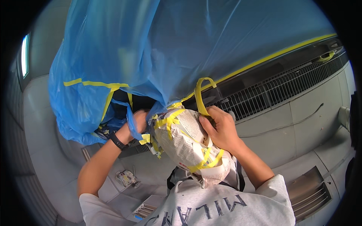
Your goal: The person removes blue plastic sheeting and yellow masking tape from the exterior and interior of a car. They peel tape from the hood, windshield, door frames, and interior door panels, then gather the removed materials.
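A rounded bulky object wrapped in newspaper point(184, 132) juts out toward my chest, bound with several strips of yellow masking tape point(198, 98). One strip loops up from its top, its lower end pinched between the thumb and fingers of my right hand point(223, 128) at the wrapping's right side. On the left, my left hand point(139, 121) reaches in behind the wrapping beside a dark gap; its fingers are hidden. A twisted strand of blue plastic film point(131, 120) hangs over that wrist, above a black wristband point(117, 140).
Blue film point(226, 34) drapes the large body ahead, its lower edge taped with a yellow line point(260, 59). Beneath runs a dark floor grate point(277, 90). A crumpled newspaper bundle point(126, 177) lies at lower left. A thin cable point(286, 124) crosses the grey surface at right.
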`<state>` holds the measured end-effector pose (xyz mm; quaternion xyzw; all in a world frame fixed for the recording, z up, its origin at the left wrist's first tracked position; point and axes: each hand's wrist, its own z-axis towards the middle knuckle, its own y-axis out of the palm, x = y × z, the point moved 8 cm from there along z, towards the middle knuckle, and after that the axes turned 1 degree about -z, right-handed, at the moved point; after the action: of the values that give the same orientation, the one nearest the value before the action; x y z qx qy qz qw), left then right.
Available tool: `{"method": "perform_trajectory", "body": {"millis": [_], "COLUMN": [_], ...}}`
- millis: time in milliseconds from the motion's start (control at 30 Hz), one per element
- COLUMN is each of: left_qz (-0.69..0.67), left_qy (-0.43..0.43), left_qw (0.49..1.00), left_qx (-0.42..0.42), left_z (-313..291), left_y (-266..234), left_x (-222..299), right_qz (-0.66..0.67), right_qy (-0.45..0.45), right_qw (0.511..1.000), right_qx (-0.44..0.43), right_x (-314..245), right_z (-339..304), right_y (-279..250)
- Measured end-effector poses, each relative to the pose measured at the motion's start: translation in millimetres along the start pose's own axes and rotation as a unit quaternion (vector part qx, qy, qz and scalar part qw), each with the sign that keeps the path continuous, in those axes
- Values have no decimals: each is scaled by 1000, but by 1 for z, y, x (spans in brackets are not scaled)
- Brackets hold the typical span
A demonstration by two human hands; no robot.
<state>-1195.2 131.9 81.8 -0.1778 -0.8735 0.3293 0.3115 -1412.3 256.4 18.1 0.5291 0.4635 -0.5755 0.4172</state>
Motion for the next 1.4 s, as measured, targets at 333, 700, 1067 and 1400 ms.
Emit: {"method": "perform_trajectory", "body": {"millis": [333, 700, 1067, 1400], "left_qz": [-396, 264, -142, -187], "left_qy": [-143, 14, 71, 170], "left_qw": [901, 964, 987, 963], "left_qx": [-101, -14, 42, 91], "left_z": [-4, 1, 104, 89], "left_y": [12, -36, -28, -122], "left_x": [-54, 28, 140, 188], "right_qz": [-41, -26, 43, 194], "right_qy": [-32, -61, -35, 45], "right_qw": [998, 998, 998, 980], "right_qx": [19, 22, 28, -2], "right_x": [-5, -7, 5, -9], "right_z": [-21, -19, -5, 8], "right_y": [-20, -19, -34, -63]}}
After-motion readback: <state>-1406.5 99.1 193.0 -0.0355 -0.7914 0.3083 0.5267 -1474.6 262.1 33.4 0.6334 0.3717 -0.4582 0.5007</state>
